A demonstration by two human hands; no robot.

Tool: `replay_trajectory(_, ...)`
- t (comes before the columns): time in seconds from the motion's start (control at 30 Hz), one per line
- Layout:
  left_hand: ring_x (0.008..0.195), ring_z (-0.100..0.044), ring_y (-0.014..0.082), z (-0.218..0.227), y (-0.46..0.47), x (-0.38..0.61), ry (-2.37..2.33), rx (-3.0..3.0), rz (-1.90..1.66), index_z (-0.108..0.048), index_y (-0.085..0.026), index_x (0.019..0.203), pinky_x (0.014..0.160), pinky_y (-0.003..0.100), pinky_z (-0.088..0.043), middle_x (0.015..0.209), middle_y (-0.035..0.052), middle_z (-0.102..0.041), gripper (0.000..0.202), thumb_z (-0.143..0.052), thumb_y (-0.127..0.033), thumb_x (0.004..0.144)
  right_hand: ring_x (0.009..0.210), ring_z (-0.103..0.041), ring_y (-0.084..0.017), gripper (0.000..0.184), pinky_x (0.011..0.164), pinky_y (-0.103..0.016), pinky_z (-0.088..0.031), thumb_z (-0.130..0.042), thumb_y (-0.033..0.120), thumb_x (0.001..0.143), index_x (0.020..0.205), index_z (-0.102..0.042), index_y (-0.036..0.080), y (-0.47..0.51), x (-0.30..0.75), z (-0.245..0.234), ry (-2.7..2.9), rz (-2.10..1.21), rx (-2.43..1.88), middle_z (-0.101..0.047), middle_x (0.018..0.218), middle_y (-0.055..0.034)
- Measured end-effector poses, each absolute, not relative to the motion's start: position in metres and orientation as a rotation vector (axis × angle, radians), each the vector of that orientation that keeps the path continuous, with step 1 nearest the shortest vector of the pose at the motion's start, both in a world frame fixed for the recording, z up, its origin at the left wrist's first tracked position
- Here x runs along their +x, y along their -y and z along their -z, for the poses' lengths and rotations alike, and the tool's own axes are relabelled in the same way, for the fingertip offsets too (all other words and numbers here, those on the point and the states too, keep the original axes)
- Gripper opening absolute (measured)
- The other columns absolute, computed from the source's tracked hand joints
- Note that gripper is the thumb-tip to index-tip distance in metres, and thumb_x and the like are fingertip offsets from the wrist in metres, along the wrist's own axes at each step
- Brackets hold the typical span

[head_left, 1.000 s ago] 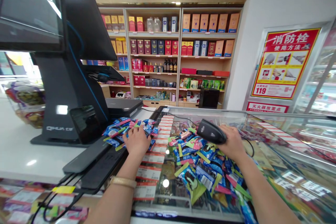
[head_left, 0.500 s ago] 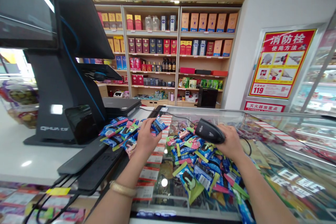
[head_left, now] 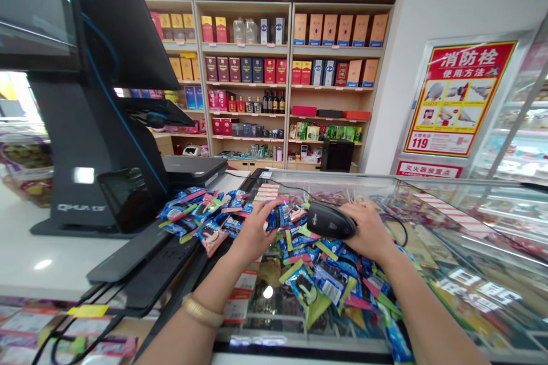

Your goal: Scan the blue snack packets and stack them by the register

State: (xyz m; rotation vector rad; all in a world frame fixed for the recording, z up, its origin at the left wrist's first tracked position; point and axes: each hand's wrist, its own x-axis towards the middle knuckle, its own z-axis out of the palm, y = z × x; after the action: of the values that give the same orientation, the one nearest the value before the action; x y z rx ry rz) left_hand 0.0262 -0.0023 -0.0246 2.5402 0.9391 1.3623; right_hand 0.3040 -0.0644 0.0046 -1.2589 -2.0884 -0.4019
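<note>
My left hand [head_left: 256, 232] is closed around a small blue snack packet [head_left: 279, 215], at the left edge of a pile of similar packets. In my right hand [head_left: 369, 230] is a black barcode scanner [head_left: 329, 220], its front end pointing left towards that packet. Below the scanner, the loose pile of blue, pink and green snack packets [head_left: 331, 279] lies on the glass top of a counter [head_left: 268, 319]. A second, smaller heap of packets [head_left: 188, 211] lies to the left of my left hand. Part of the larger pile is hidden behind my right hand and forearm.
On the left a black point-of-sale terminal [head_left: 103, 142] stands on a white counter [head_left: 34, 262], with dark flat boxes [head_left: 128, 251] and cables beside it. The scanner's cord [head_left: 400, 225] loops behind my right hand. Shelves of boxed goods [head_left: 244, 68] line the back wall.
My left hand has moved right with a packet, from beside the smaller heap to the scanner's front end. My right hand has brought the scanner slightly left.
</note>
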Motion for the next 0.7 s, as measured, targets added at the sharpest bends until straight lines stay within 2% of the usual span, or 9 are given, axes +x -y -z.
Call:
replay_trajectory(0.23, 0.121, -0.050, 0.0247, 0.026, 0.002, 0.028, -0.900, 2.507, -1.355, -0.048, -0.025, 0.129, 0.102, 0.043, -0.043, 0.124, 0.0096, -0.053, 0.064, -0.058, -0.002, 0.071, 0.076, -0.059, -0.018, 0.015, 0.072, -0.031, -0.030, -0.055, 0.020, 0.070, 0.082, -0.063, 0.022, 0.066, 0.302, -0.006, 2.120, 0.367, -1.311, -0.068, 0.079, -0.0021)
replay_trajectory(0.5, 0.107, -0.059, 0.0225, 0.022, 0.014, 0.037, -0.738, 2.264, -1.329, -0.055, -0.023, 0.121, 0.083, 0.033, -0.053, 0.119, 0.0100, -0.059, 0.055, -0.067, -0.013, 0.068, 0.081, -0.061, -0.020, 0.022, 0.075, -0.033, -0.032, -0.055, 0.021, 0.068, 0.088, -0.064, 0.021, 0.060, 0.310, 0.000, 2.020, 0.433, -1.267, -0.069, 0.086, -0.0043)
replay_trajectory(0.7, 0.108, -0.057, 0.0228, 0.019, 0.034, 0.048, -0.603, 2.324, -0.878, -0.061, -0.022, 0.112, 0.098, 0.037, -0.043, 0.115, 0.0052, -0.063, 0.057, -0.080, -0.021, 0.058, 0.080, -0.060, -0.020, 0.029, 0.073, -0.032, -0.033, -0.055, 0.023, 0.068, 0.095, -0.065, 0.020, 0.055, 0.318, 0.006, 1.956, 0.502, -1.280, -0.068, 0.083, -0.0040)
